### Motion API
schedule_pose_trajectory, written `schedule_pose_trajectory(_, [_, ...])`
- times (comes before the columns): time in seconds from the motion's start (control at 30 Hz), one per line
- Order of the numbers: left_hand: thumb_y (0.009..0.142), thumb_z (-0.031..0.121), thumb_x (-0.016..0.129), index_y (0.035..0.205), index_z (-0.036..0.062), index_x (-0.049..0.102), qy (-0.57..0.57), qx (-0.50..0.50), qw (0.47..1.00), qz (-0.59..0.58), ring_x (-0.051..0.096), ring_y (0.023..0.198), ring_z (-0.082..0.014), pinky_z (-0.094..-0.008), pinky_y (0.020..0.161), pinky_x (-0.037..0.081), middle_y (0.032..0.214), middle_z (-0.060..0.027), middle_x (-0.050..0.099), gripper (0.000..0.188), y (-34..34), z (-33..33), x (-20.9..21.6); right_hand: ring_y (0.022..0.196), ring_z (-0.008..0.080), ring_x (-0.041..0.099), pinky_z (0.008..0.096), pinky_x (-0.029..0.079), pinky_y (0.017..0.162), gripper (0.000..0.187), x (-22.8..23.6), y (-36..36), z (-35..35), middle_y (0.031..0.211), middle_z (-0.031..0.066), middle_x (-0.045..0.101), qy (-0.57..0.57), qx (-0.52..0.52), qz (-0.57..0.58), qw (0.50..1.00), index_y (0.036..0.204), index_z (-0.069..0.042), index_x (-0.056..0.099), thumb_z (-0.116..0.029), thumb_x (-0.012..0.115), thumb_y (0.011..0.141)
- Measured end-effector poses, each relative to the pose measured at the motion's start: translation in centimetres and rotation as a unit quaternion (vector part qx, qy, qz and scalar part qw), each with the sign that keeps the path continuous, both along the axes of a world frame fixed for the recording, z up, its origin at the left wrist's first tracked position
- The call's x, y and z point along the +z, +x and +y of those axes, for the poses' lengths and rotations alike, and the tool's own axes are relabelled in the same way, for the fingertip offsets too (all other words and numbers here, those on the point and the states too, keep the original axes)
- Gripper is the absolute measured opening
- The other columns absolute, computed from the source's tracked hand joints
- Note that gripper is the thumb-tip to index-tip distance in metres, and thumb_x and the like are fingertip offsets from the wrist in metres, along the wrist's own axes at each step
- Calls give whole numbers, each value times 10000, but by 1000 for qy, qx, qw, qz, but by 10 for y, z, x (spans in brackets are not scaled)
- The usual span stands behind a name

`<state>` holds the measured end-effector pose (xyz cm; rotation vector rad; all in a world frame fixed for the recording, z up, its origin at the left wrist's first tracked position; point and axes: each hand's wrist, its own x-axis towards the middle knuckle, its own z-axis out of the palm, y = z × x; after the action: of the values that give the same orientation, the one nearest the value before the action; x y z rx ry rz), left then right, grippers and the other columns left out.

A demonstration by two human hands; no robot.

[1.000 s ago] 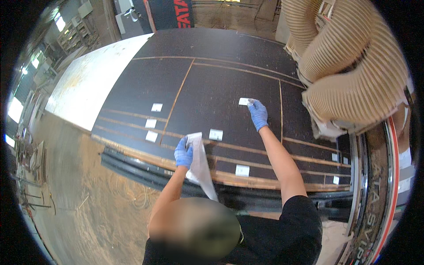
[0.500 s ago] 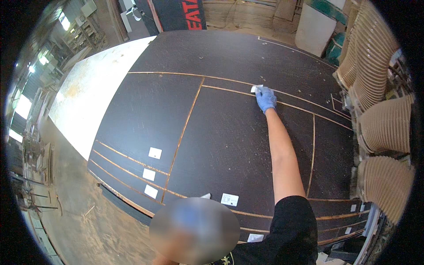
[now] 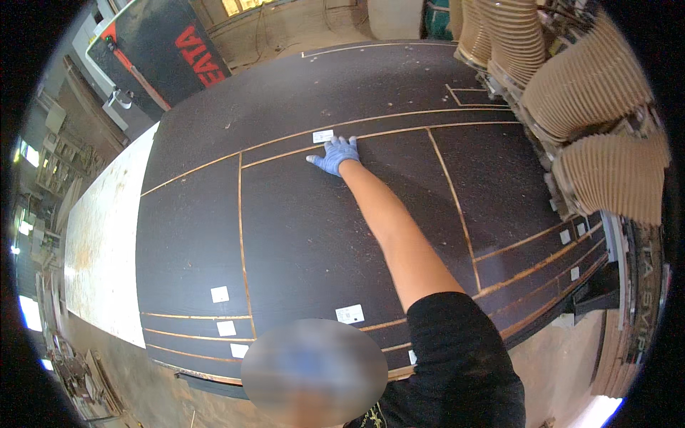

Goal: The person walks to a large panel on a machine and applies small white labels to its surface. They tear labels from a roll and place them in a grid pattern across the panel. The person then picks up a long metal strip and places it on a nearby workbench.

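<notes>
My right hand (image 3: 337, 155), in a blue glove, is stretched far across a dark board (image 3: 321, 235) cut into pieces by pale grooves. Its fingers are spread, and it holds nothing. A white printed label (image 3: 322, 135) lies flat on a narrow strip just beyond the fingertips. My left hand (image 3: 303, 364) is under a blurred oval at the bottom, where only a bluish patch shows; its fingers and anything in them are hidden. Near it lie a larger white label (image 3: 349, 314) and several small ones, such as a label (image 3: 219, 294) on the left piece.
Ribbed tan hoses (image 3: 585, 78) and machine parts crowd the right side. A dark machine cabinet (image 3: 146, 68) with red lettering stands at the far left. A white, stained table surface (image 3: 107, 250) adjoins the board's left edge.
My right hand has let go of the white label, which now lies flat on the strip, and its fingers have spread. The whole view has turned and shifted to the right.
</notes>
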<state>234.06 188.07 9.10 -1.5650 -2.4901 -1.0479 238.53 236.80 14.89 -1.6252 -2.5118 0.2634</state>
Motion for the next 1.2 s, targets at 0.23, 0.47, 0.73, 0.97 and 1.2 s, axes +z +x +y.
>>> schedule_pose_trajectory(0.23, [745, 127, 566, 914, 15, 577, -27, 31, 999, 24, 571, 680, -355, -413, 623, 471, 796, -182, 585, 203, -1, -12, 12, 948, 223, 576, 321, 433, 838, 364, 36, 111, -210, 1006, 95, 611, -164, 65, 362, 915, 1042, -123, 594, -397, 549, 808])
schedule_pose_trajectory(0.47, [763, -21, 508, 1003, -32, 526, 176, -67, 919, -345, 520, 837, -145, -264, 775, 422, 894, -64, 571, 241, 51, -30, 62, 949, 168, 564, 291, 474, 840, 272, 53, 209, -398, 1020, 92, 592, -377, 86, 600, 700, 1070, -40, 549, -92, 589, 806])
schedule_pose_trajectory(0.73, [833, 179, 578, 990, 33, 538, 238, -160, 808, -515, 538, 773, -97, -252, 671, 464, 870, -30, 582, 218, 151, -70, 112, 904, 110, 535, 246, 467, 790, 373, 90, 249, -509, 1007, 43, 578, -313, 144, 635, 691, 1135, -39, 529, -55, 625, 775])
schedule_pose_trajectory(0.97, [793, 118, 589, 1032, 11, 516, 180, -271, 816, -478, 524, 830, -115, -265, 735, 446, 924, -59, 572, 272, 225, -64, 143, 752, 87, 563, 221, 489, 671, 287, 105, 321, -509, 886, 46, 632, -262, 39, 664, 699, 1036, -3, 595, -60, 649, 760])
schedule_pose_trajectory(1.2, [750, 101, 608, 1013, 0, 519, 96, -350, 834, -416, 522, 801, -108, -268, 731, 443, 870, -54, 572, 295, 295, -4, 158, 747, 93, 579, 231, 494, 656, 210, 107, 406, -456, 842, 63, 644, -200, -8, 659, 725, 951, 7, 626, -78, 652, 760])
